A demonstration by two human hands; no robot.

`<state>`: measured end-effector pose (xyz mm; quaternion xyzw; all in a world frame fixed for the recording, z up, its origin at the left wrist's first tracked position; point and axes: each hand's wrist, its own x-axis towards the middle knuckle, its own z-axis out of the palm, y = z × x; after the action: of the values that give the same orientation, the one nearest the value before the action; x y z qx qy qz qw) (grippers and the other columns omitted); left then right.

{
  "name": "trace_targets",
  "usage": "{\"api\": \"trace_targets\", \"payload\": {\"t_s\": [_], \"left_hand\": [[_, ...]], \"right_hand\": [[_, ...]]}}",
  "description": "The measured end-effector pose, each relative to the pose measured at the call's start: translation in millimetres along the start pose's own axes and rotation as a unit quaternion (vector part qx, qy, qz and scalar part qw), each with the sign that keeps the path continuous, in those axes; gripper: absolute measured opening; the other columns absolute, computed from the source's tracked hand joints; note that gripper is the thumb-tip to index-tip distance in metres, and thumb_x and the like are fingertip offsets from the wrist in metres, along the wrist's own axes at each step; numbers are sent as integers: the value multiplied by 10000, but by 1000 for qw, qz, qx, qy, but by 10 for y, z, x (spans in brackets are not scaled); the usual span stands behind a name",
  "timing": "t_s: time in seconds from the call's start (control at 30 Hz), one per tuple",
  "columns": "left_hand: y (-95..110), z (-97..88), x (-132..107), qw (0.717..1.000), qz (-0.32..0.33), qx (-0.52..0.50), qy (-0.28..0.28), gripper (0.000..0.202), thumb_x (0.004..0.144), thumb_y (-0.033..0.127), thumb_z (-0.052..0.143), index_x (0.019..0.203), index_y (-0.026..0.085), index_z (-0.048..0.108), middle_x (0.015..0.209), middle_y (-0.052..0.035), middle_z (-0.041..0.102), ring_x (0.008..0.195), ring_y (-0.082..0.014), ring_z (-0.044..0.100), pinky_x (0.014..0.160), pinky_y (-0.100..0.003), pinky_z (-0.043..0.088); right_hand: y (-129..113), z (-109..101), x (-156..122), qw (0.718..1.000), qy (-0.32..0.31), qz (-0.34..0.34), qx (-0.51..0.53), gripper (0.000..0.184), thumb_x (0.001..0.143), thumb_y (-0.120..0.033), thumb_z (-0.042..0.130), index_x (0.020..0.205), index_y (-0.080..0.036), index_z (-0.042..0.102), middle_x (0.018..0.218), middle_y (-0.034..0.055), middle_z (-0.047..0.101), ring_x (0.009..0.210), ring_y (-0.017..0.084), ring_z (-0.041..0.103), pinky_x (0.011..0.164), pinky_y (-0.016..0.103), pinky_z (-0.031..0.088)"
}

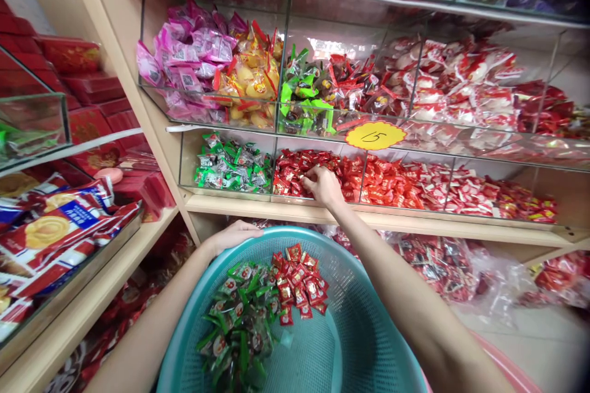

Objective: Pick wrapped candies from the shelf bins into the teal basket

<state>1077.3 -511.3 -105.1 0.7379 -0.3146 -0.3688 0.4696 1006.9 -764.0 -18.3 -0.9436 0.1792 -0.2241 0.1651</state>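
My left hand (237, 234) grips the far left rim of a teal plastic basket (350, 252), fingers over its edge. Inside the basket, green-and-clear wrapped candies (239, 313) lie on the left and a small heap of red wrapped candies (302, 282) at the back. My right hand (325, 184) reaches past the basket into a low shelf compartment of dark red wrapped candies (290, 166). Its thumb and fingers are curled closed among these candies; the fingertips are partly hidden.
Green-silver candies (235, 163) and orange-red candies (391, 181) fill neighbouring compartments. A glass-fronted shelf with bagged sweets (193, 55) and a yellow tag marked 15 (375, 135) is above. Packaged biscuits (59, 227) stand on the left shelf. Plastic bags of sweets (437, 264) lie below right.
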Motion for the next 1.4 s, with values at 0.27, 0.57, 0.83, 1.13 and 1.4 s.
{"api": "trace_targets", "payload": {"t_s": [0.27,0.57,0.83,1.13,1.4], "left_hand": [[-34,-10,27,1000,-2,-4,2,378,683,469,639,864,146,716,781,-30,703,697,-171,589,665,-249,433],[7,3,5,1000,-21,-23,-3,405,675,488,644,856,134,720,763,-36,703,695,-177,592,655,-256,444],[22,1,4,999,-39,-18,1,413,683,483,644,900,139,715,859,-56,712,799,-209,610,737,-285,453],[23,6,-22,999,-32,-36,-13,400,694,479,638,880,132,708,724,-27,681,629,-147,554,610,-248,425],[-21,-9,4,998,-29,-47,-16,395,698,478,639,898,143,704,766,-26,689,657,-156,566,634,-252,430]], "right_hand": [[30,-3,-30,1000,-9,21,4,185,760,-266,484,838,-239,650,836,30,656,761,174,579,662,255,382],[-14,-105,-157,978,165,-33,121,193,824,-309,445,809,-189,597,804,34,581,721,142,536,703,246,420],[-199,-91,-807,953,177,-106,222,179,859,-335,445,847,-209,571,797,26,539,682,142,494,635,276,423],[-143,415,-1120,952,-127,-171,218,116,817,-207,499,752,-185,593,730,-8,530,647,106,488,613,223,382],[83,650,-1114,941,-197,-88,261,102,735,-191,536,667,-157,605,567,-36,526,514,83,437,499,198,337]]}}
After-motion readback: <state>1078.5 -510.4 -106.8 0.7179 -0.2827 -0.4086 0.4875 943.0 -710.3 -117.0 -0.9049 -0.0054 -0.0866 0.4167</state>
